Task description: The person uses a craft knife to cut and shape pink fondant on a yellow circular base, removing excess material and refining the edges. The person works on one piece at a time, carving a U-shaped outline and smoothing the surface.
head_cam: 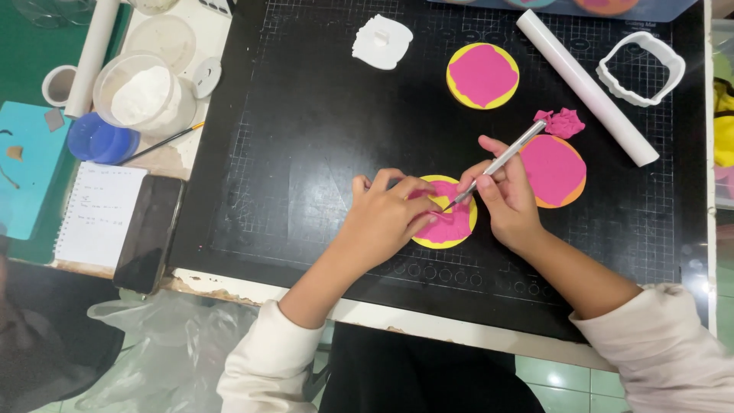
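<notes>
1. Pink clay covers the yellow disc [447, 229] lying on the black mat [306, 138], near its front edge, directly between my two hands.
2. My left hand [386, 218] rests flat on the disc's left part, fingers spread and pressing down on the pink layer; it grips nothing.
3. My right hand [505, 200] sits just beside the disc's right edge, fingers closed on a thin metal tool [497, 164] held like a pen.
4. The tool slants down to the left; its tip meets the pink layer near the disc's top, close to my left fingertips.
5. An orange disc [554, 172] with pink cover lies just beyond my right hand, pink scraps [562, 122] at its far edge.
6. A second yellow disc [482, 75] lies further back, well apart from both hands.
7. A white roller [585, 86] and white cutter [641, 67] lie at the mat's far right.
</notes>
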